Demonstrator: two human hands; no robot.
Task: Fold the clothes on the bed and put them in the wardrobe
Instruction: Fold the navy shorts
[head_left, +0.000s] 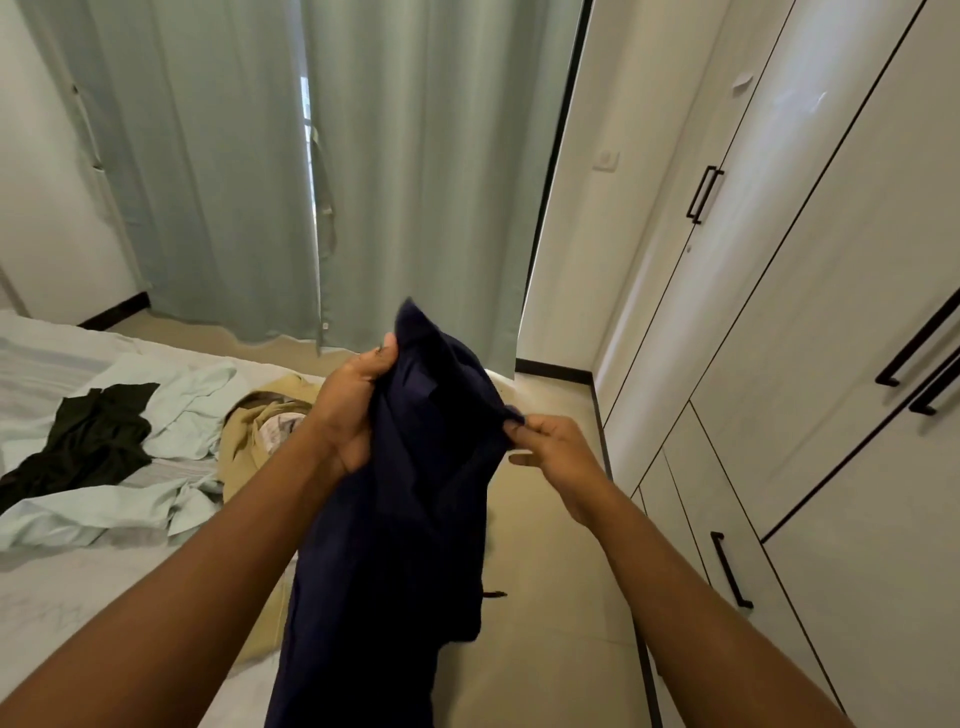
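A dark navy garment (410, 519) hangs in the air in front of me, between the bed and the wardrobe. My left hand (353, 410) grips its upper left edge with the thumb on top. My right hand (550, 452) pinches a corner of the cloth on its right side. On the bed (62, 603) at the left lie a black garment (88, 436), a pale mint shirt (124, 504) and a tan garment (260, 431), all unfolded. The white wardrobe (810, 338) stands at the right with its doors closed.
Grey-green curtains (363, 182) hang ahead, down to the floor. A strip of beige floor (545, 597) runs between the bed and the wardrobe. Black bar handles (704, 195) sit on the wardrobe doors and drawers. A wall switch (606, 158) is beside the curtain.
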